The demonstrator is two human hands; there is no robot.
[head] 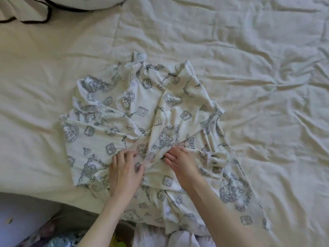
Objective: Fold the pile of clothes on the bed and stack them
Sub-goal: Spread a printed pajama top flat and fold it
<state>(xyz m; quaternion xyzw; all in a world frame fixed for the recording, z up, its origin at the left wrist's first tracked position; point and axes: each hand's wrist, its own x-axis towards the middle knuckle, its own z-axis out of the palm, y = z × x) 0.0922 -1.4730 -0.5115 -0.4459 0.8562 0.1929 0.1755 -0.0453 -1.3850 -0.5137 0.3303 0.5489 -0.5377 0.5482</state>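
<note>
A white garment with a grey cartoon print (142, 111) lies crumpled and partly spread on the cream bedspread (249, 68), its lower part hanging over the near edge of the bed. My left hand (124, 170) rests on the cloth near its lower middle, fingers curled and pinching a fold between thumb and fingers. My right hand (179, 161) lies just to the right, its fingertips tucked into a crease of the same garment. A cuffed sleeve (216, 158) lies right of my right hand.
A white cushion with a dark cord (44, 13) sits at the top left corner. A pale lilac object (23, 216) and colourful items (71, 237) lie below the bed's near edge at bottom left. More pale cloth (178, 237) shows at the bottom middle.
</note>
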